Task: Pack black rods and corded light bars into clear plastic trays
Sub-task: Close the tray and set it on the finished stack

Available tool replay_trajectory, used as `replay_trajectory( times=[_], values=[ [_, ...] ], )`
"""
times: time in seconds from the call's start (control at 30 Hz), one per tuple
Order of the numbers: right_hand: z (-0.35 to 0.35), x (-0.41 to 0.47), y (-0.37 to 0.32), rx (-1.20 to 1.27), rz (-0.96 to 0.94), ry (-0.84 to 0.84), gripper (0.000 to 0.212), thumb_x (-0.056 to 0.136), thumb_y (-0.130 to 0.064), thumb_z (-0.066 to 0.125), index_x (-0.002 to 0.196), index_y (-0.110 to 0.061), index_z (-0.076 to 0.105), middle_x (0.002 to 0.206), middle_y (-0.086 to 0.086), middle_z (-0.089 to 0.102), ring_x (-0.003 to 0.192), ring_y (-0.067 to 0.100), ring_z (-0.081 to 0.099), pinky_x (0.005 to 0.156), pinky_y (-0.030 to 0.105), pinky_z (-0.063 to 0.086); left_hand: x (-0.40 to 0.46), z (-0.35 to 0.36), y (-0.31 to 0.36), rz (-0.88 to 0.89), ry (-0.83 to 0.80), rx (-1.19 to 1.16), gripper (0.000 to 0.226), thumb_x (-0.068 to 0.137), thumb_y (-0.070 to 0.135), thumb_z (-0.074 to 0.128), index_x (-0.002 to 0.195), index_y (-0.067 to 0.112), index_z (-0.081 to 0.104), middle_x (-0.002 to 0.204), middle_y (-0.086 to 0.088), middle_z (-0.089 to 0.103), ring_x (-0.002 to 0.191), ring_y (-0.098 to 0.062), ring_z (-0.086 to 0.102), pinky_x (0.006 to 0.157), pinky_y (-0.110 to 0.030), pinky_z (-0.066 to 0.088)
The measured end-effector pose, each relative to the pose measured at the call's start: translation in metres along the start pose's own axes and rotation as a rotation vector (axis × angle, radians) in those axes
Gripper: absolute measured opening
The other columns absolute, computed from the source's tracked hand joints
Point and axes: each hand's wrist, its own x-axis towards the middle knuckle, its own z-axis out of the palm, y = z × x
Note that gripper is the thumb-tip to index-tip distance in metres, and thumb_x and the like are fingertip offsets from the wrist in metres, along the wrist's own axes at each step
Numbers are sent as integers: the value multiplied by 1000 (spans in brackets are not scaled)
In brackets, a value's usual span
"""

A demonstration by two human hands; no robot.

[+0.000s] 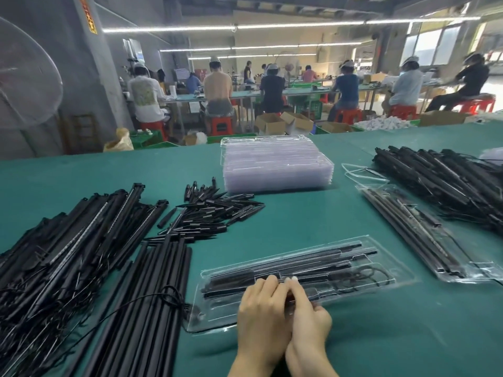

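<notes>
A clear plastic tray (392, 270) lies slanted on the green table in front of me, with black rods (313, 257) and a coiled cord (367, 276) in its slots. My left hand (261, 308) and my right hand (307, 311) sit side by side over the tray's near middle. Their fingertips press down on a black piece in a slot. Plain black rods (152, 295) lie bundled at the left, beside a heap of corded light bars (68, 248).
A stack of empty clear trays (275, 167) stands at the table's middle back. Short black spikes (217, 208) lie in a pile left of centre. A filled tray (424, 232) and another heap of corded bars (449, 183) are at the right. Workers sit at benches beyond the table.
</notes>
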Motion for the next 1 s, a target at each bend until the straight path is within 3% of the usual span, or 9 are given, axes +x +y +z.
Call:
replay_trajectory(
  times=[0.1,0.17,0.23,0.3,0.37,0.6,0.77,0.87,1.0],
  values=[
    [-6,23,-9,-89,-76,-32,19,81,-1,70,63,2,64,57,11,64,53,24,59,44,25,49,18,-22,-14,-92,-330,-302,42,72,42,65,114,35,65,90,17,54,88,-1,52,81,-15,42],
    [-9,39,-23,-152,-169,-197,18,81,2,68,63,-2,68,63,12,68,60,24,62,54,27,52,40,-37,-24,-214,-243,-542,35,72,43,73,106,38,66,93,15,59,87,1,56,80,-16,44],
    [-9,52,-40,-238,-212,-438,7,83,0,67,77,2,70,76,17,72,66,20,68,64,25,57,67,-46,-38,-357,-158,-347,44,77,47,71,117,33,59,105,8,58,98,-5,55,87,-22,41],
    [-6,64,-57,-344,-191,-630,11,84,-4,66,88,6,70,86,21,73,71,20,70,66,24,57,84,-46,-52,-529,-291,-200,69,77,60,65,132,23,48,119,1,53,112,-16,51,97,-30,39],
    [-1,73,-68,-421,-152,-713,12,84,-5,65,81,1,74,85,20,72,69,19,69,63,22,55,92,-40,-61,-682,-468,-454,72,75,65,63,123,13,56,109,0,58,100,-17,56,86,-27,41],
    [10,90,-64,-467,-40,-567,15,83,-4,67,71,4,70,65,17,68,55,15,64,52,19,50,74,-11,-59,-884,-327,-1011,35,86,29,69,56,10,66,56,-6,64,42,-12,56,45,-19,45],
    [15,94,-56,-610,-23,-556,25,83,-11,67,59,-7,65,64,12,62,51,13,51,45,14,40,62,0,-59,-955,-250,-964,29,89,28,66,81,0,68,74,-11,70,66,-22,64,71,-37,54],
    [17,96,-49,-632,2,-557,21,82,-14,68,66,-2,62,70,17,56,61,20,47,56,24,37,53,4,-63,-991,-246,-1012,32,90,28,64,91,-3,70,82,-15,73,71,-25,69,77,-40,55],
    [22,103,-41,-636,-52,-512,19,79,-14,70,67,0,63,70,18,55,55,17,46,47,19,37,51,9,-66,-982,-208,-988,37,89,33,64,96,-3,69,90,-21,72,83,-32,69,84,-43,53]
  ],
)
